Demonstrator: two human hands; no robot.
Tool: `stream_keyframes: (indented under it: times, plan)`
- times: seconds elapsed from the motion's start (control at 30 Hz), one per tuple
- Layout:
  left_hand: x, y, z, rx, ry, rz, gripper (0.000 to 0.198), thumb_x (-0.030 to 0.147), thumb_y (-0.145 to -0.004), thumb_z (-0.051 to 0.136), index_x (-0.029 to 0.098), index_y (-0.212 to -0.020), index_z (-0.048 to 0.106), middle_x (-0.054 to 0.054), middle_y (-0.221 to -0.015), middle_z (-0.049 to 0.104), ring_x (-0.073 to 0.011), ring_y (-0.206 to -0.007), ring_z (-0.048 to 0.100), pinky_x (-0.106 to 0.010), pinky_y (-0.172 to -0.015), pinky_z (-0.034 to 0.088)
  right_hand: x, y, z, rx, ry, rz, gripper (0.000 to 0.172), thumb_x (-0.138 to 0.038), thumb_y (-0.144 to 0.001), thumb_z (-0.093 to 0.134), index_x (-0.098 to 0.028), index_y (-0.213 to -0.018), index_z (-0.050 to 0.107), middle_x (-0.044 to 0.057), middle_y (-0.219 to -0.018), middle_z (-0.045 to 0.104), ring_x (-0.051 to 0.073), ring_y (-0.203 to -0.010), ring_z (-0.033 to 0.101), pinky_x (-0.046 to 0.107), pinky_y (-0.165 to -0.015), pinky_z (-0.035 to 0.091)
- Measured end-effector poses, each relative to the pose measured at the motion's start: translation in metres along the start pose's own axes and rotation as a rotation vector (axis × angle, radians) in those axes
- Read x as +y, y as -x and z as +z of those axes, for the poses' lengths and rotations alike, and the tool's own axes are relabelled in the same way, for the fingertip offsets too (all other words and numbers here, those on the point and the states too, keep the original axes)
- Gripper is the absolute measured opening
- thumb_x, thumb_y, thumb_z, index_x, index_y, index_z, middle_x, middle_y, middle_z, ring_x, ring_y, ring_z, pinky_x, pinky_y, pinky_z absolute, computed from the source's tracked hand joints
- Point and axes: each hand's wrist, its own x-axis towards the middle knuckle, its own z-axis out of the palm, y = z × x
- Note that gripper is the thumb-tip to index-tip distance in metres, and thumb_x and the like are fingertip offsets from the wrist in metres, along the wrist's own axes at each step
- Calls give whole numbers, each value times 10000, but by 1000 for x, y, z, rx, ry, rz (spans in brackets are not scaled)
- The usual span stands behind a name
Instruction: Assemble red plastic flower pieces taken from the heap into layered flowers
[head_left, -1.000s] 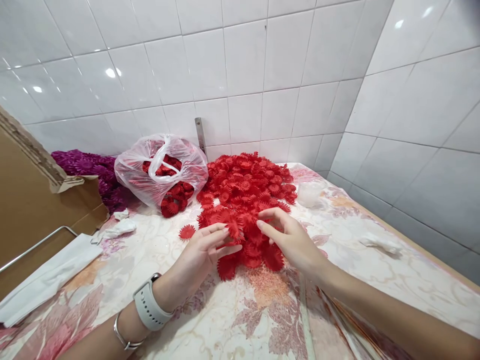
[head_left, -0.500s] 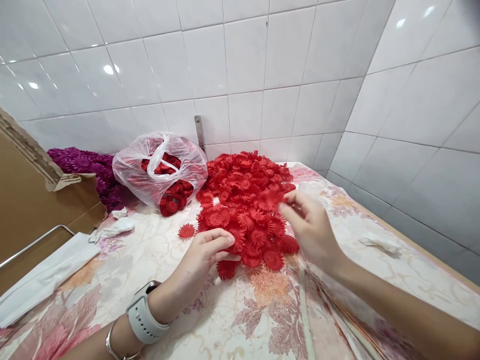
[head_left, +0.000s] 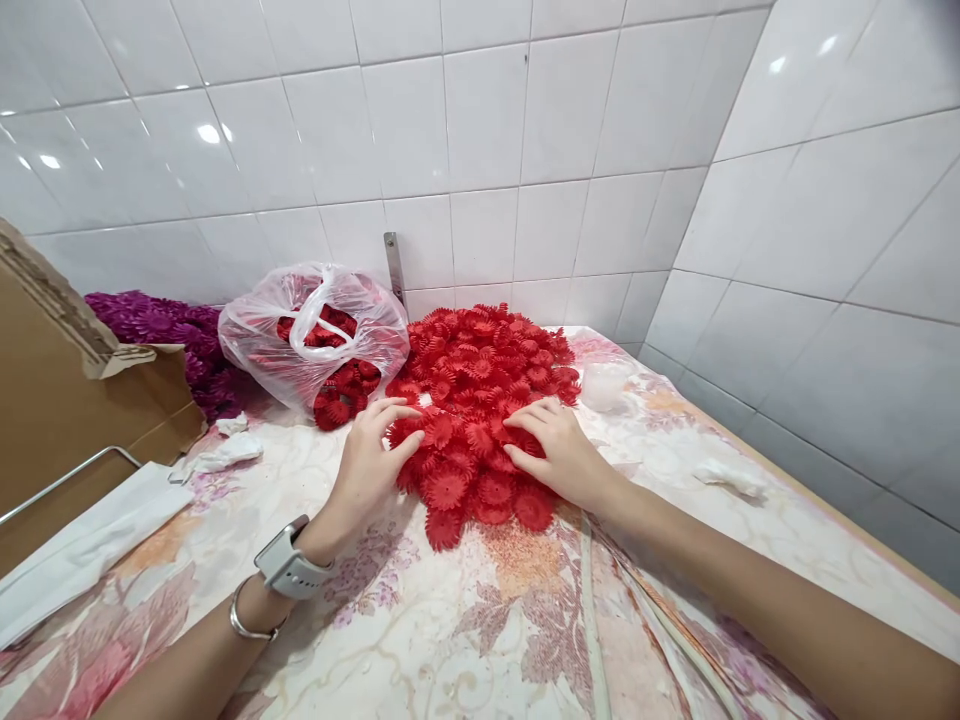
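The left hand (head_left: 371,450) and right hand (head_left: 562,455), loosely curved with thumbs apart and nothing visibly gripped, flank red flowers (head_left: 480,440) heaped on the tablecloth (head_left: 420,640), where pressing inward too hard might crumple some or scatter loose ones.

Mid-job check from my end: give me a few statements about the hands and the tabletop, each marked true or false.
1. The left hand and right hand are on opposite sides of the front red artificial flower heads. True.
2. The left wrist is bare. False: it wears a watch and a silver bracelet.
3. The plastic bag sits between the purple flowers and the red pile. True.
4. The bag contains only purple flowers. False: red ones show in it.
5. The right thumb is pinched against its fingers. False: they stand apart.
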Motion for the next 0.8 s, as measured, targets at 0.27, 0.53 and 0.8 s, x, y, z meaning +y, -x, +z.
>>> stream_keyframes:
  times: [0.27,0.53,0.8]
  plan:
    - [32,25,8,-166,186,27,105,267,-771,566,198,-809,636,-34,-862,659,-187,-837,588,-296,-787,421,-31,3,-12,202,-303,124,95,-180,-781,517,-212,-720,582,39,-789,619,206,-817,528,359,-782,391]
    - [40,33,21,-320,712,-349,284,300,-677,673,167,-914,588,-54,-958,630,-181,-868,590,-282,-736,480,-53,11,-7,-65,-823,315,69,-245,-771,560,-180,-751,571,15,-758,585,151,-715,533,284,-661,420]
    - [39,29,21,-291,809,-453,145,284,-682,654,140,-694,654,-1,-705,617,-122,-694,554,-255,-703,480,-54,13,-3,77,-342,-73,59,-127,-746,556,-180,-735,532,42,-784,569,185,-807,482,328,-740,399]
